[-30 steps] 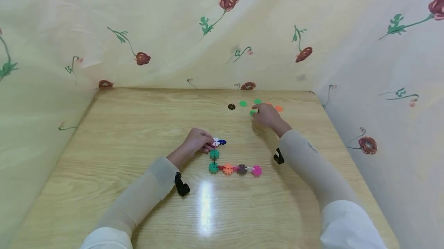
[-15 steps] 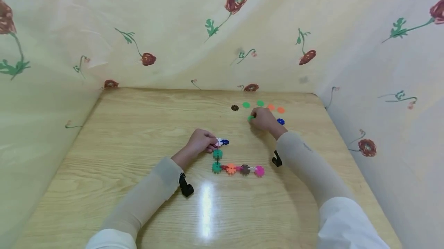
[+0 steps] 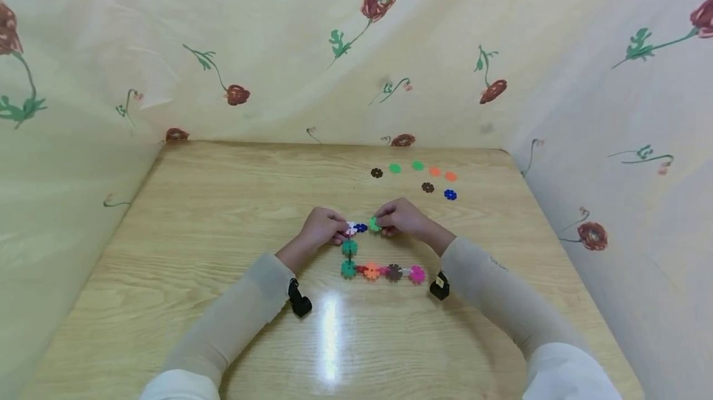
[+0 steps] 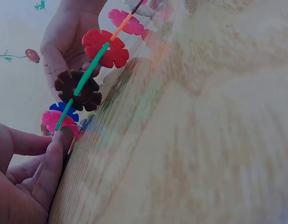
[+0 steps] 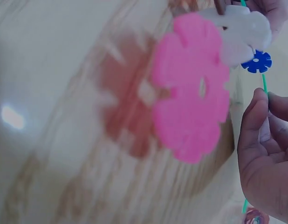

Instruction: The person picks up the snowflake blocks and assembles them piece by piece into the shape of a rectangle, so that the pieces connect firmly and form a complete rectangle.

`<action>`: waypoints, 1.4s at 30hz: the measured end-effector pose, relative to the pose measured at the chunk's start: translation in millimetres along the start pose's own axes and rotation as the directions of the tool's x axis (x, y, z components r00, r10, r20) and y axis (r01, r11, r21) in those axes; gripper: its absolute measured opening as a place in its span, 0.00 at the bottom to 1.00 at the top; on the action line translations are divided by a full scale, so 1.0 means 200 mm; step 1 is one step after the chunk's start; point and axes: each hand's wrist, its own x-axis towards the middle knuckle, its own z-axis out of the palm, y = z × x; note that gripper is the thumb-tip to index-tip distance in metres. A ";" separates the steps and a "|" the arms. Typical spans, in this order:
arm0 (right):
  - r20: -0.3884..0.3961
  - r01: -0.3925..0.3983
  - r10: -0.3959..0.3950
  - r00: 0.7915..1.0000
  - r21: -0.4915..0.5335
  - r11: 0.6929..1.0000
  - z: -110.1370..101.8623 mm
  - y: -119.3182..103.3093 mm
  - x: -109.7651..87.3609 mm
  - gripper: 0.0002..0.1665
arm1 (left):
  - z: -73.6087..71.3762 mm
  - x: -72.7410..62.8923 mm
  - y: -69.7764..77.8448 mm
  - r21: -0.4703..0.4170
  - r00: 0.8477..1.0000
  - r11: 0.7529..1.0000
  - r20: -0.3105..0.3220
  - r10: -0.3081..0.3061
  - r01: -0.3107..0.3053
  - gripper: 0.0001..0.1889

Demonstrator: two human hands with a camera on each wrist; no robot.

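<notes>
My left hand (image 3: pixel 323 226) pinches the white notched plastic disc (image 3: pixel 351 228) at the far end of an L-shaped chain of interlocking flower discs. Joined to that white piece is a blue disc (image 3: pixel 361 227). My right hand (image 3: pixel 403 217) pinches a light green disc (image 3: pixel 375 224) just right of the blue one; in the right wrist view a small gap separates the green disc's edge (image 5: pixel 264 83) from the blue disc (image 5: pixel 258 62). Nearer me, the chain runs through teal discs (image 3: pixel 349 247), an orange disc (image 3: pixel 371 271) and a dark disc (image 3: pixel 394 272) to a pink disc (image 3: pixel 416 274).
Several loose discs lie at the back right of the wooden table (image 3: pixel 223 189): brown (image 3: pixel 377 173), green (image 3: pixel 395 168), orange (image 3: pixel 450 176), another brown (image 3: pixel 427 187) and blue (image 3: pixel 450 194). Flower-patterned cloth (image 3: pixel 278 47) borders the table behind and at both sides.
My right hand has picked up a light green disc from the loose group and brought it left and nearer, beside the blue disc. My left hand stays on the chain.
</notes>
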 end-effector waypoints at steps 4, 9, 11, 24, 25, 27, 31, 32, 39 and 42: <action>0.009 -0.006 0.006 1.000 -0.008 1.000 0.01 0.01 -0.01 0.14 | 0.00 -0.01 -0.01 0.007 1.000 1.000 -0.007 -0.011 0.011 0.07; -0.007 -0.014 0.014 1.000 -0.023 1.000 0.02 0.02 0.00 0.14 | 0.00 -0.02 0.00 0.004 1.000 1.000 -0.028 -0.008 0.008 0.07; -0.008 -0.022 0.022 1.000 -0.028 0.999 0.03 0.02 0.00 0.13 | 0.00 -0.02 0.00 0.009 0.999 1.000 -0.036 -0.013 0.013 0.06; -0.023 -0.098 0.102 0.995 0.144 0.985 0.06 0.02 0.01 0.16 | 0.02 -0.01 0.01 0.022 0.995 1.000 -0.095 0.000 0.002 0.04; -0.028 -0.106 0.112 0.993 0.173 0.979 0.06 0.02 0.01 0.16 | 0.03 -0.01 0.01 0.016 0.995 1.000 -0.099 0.001 0.001 0.04; -0.037 -0.123 0.135 0.990 0.223 0.967 0.06 0.03 0.01 0.16 | 0.04 0.00 0.01 0.006 0.994 1.000 -0.111 -0.003 0.003 0.04; -0.048 -0.149 0.169 0.984 0.288 0.946 0.08 0.03 0.01 0.17 | 0.06 -0.01 0.01 -0.004 0.989 1.000 -0.147 -0.021 0.021 0.03; -0.052 -0.153 0.176 0.983 0.296 0.943 0.08 0.03 0.01 0.17 | 0.06 -0.01 0.01 -0.003 0.987 1.000 -0.158 -0.024 0.024 0.03; -0.090 -0.121 0.159 0.983 0.333 0.935 0.12 0.00 -0.01 0.18 | 0.07 0.00 0.01 -0.017 0.978 1.000 -0.210 -0.016 0.013 0.02; -0.094 -0.119 0.158 0.983 0.334 0.935 0.13 0.00 -0.01 0.18 | 0.07 -0.01 0.01 -0.022 0.978 1.000 -0.208 -0.022 0.018 0.02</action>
